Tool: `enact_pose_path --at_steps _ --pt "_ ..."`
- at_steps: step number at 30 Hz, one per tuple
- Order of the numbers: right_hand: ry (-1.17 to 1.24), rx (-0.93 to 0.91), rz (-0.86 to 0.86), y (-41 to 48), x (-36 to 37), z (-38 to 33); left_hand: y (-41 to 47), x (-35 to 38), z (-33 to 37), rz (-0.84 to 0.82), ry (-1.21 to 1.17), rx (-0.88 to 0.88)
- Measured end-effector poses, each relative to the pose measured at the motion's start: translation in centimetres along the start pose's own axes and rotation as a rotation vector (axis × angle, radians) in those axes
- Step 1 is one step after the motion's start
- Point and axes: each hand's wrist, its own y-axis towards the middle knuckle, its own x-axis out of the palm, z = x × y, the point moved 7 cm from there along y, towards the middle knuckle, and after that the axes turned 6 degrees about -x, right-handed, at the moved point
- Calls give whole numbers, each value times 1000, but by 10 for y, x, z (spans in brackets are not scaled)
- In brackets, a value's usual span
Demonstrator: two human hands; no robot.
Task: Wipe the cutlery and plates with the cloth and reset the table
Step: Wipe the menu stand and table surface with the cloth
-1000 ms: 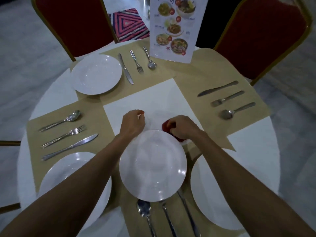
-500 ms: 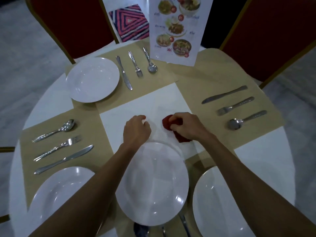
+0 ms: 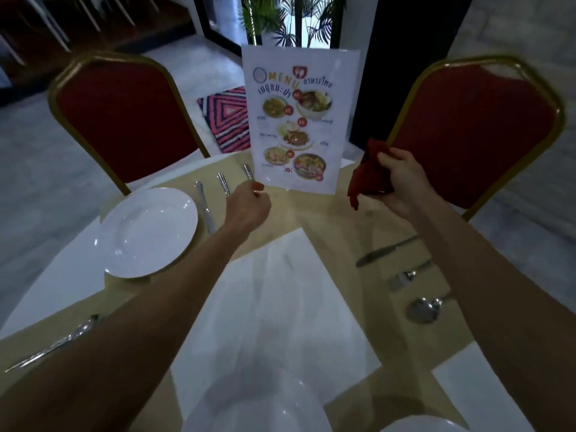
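Right hand (image 3: 396, 182): gripping the red cloth (image 3: 364, 179) — now holding it raised clear of the tabletop (image 3: 280, 291).
Left hand (image 3: 247, 208): having left the near plate (image 3: 258, 406), curling over the far spoon (image 3: 247, 171) — grasp cannot be told.

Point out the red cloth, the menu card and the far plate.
red cloth (image 3: 365, 179), head view, bunched middle.
menu card (image 3: 299, 120), head view, printed face.
far plate (image 3: 149, 232), head view, bare centre.
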Motion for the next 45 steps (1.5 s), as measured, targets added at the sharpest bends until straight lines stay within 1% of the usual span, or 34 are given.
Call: enact_pose_path --at_steps 2,5,7,11,14,16,19,21,22,23,25,27,30,33,36,39,45 --pt "-64 -53 16 19 14 -10 27 -7 20 6 -16 -17" --pt "-86 -107 17 47 31 -15 63 -21 47 50 -80 -73" --pt "-181 -158 -12 63 40 -15 84 -26 63 56 -139 -85" --pt "-415 -299 -84 72 58 -19 102 -15 77 -60 -239 -74" --pt "-466 -355 -38 69 53 -22 102 -9 82 -85 -315 -58" --pt "-466 -386 20 62 41 -33 94 -10 88 -101 -333 -4" --pt "-435 -471 126 39 13 -57 72 -13 106 -151 -322 151" --pt "-418 -514 139 14 -3 -72 49 -22 112 -157 -339 273" --pt "-415 -523 120 1 -8 -78 37 -29 111 -142 -346 322" --pt "-418 -524 79 -11 -10 -82 24 -38 105 -118 -358 349" --pt "-411 -500 -12 -31 -9 -80 -2 -52 82 -60 -379 341" --pt "-374 -451 -83 -52 0 -70 -29 -67 49 -1 -422 269" --pt "-340 -375 -190 -79 27 -46 -75 -93 -2 44 -589 113" --pt "-314 -323 -281 -105 56 -20 -123 -114 -52 116 -625 -2" --pt "-326 -311 -342 -130 75 2 -156 -125 -92 159 -640 -39" --pt "-365 -260 -382 -144 89 17 -167 -125 -125 196 -656 -94" --pt "-470 -220 -397 -165 97 38 -185 -115 -158 204 -659 -69"
